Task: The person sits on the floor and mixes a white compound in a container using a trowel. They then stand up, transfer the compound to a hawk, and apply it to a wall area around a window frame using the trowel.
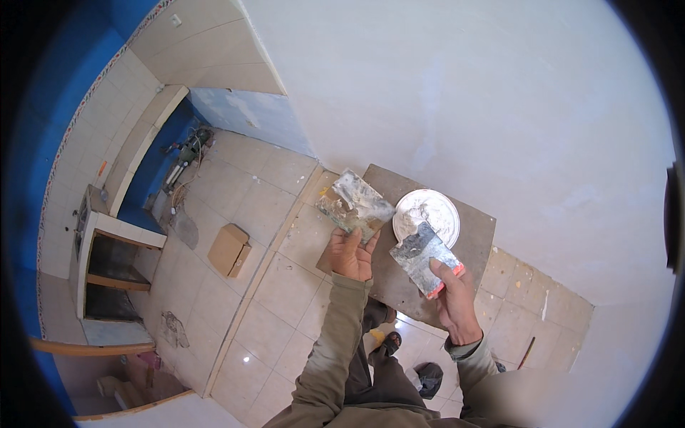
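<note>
My left hand (349, 255) grips the lower edge of a flat plate (360, 200), smeared with white and brownish plaster, out past the table's left side. In my right hand (457, 298) is a wide putty knife (421, 250) with a red edge by my thumb and a grey, plaster-streaked blade. The blade lies over the near side of a round white bucket (457, 217), partly hiding it. White putty (430, 209) fills the bucket, its surface uneven. Beneath both tools stands a small brown table (389, 289), bearing the bucket.
A pale wall (485, 85) rises just behind the table. Further left, a cardboard box (228, 250) sits on the tiled floor (264, 310), past a raised edge. A pump-like machine (193, 146) with pipes lies by the blue wall. Near my feet is a black bag (429, 378).
</note>
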Demonstrator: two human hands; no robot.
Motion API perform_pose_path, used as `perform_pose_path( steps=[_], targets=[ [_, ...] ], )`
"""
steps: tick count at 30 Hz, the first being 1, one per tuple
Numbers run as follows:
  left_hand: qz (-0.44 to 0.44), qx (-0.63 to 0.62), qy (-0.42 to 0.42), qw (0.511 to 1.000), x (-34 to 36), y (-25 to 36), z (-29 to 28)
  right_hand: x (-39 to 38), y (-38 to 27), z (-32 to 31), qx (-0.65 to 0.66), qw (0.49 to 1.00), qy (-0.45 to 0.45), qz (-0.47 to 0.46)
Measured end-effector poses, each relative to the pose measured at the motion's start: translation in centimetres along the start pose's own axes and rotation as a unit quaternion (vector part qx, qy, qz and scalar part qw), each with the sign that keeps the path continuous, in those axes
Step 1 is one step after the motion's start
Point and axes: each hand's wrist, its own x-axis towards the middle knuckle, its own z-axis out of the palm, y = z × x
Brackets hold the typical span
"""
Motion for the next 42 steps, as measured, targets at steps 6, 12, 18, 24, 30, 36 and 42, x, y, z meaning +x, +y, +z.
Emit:
perform_pose_path(
  steps=[6, 12, 18, 24, 30, 36, 42],
  targets=[
    [0.046, 0.185, -0.024, 0.981, -2.1, 0.7, 1.9, 0.1, -1.1, 2.8, -0.013, 1.0, 0.004, 0.004],
    [0.063, 0.279, -0.08, 0.955, -2.8, 1.9, 2.0, 1.2, -1.8, 3.9, -0.065, 0.998, 0.011, -0.023],
    [0.172, 0.398, -0.105, 0.895, -3.3, 0.8, 1.2, 2.4, -3.1, 4.3, -0.107, 0.994, 0.007, -0.033],
    [0.175, 0.51, -0.159, 0.827, -2.1, 0.7, -1.5, 2.2, -3.6, 4.0, -0.099, 0.994, -0.024, -0.034],
    [0.327, 0.624, -0.165, 0.691, -2.3, 1.6, -0.8, 2.3, -3.4, 3.3, -0.041, 0.996, -0.071, -0.025],
    [0.101, 0.466, -0.102, 0.873, -2.2, 2.1, -3.2, 2.2, -4.0, 1.5, -0.051, 0.997, -0.045, -0.04],
    [0.106, 0.436, -0.13, 0.884, -4.0, 1.5, -1.1, 1.9, -2.6, 1.4, -0.081, 0.997, -0.004, -0.005]
  ],
)
